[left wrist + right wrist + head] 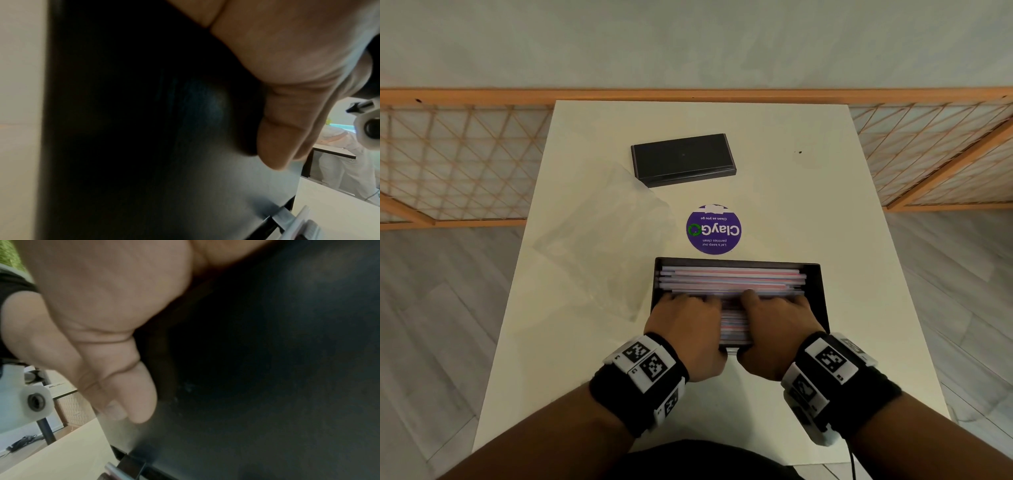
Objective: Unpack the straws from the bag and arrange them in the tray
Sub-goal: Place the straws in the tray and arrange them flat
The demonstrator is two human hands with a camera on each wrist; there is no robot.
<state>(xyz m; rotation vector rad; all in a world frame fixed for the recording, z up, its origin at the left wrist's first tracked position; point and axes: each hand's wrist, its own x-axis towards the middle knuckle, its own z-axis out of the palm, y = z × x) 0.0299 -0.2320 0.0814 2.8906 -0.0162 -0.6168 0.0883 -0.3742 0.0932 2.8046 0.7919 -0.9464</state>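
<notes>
A black tray (822, 294) sits near the front of the white table (791, 171), filled with pink, blue and white striped straws (732, 279) lying left to right. My left hand (688, 329) and right hand (774, 325) hold the tray's near wall, fingers curled over it onto the straws. The wrist views show each thumb (287, 138) (123, 378) pressed against the dark outer wall (144, 129) (267, 369). The clear plastic bag (606, 233) lies flat and looks empty, left of the tray.
A black rectangular box (683, 159) lies at the back of the table. A round purple sticker (714, 229) is stuck on the tabletop just beyond the tray. A wooden lattice screen (465, 154) stands behind the table.
</notes>
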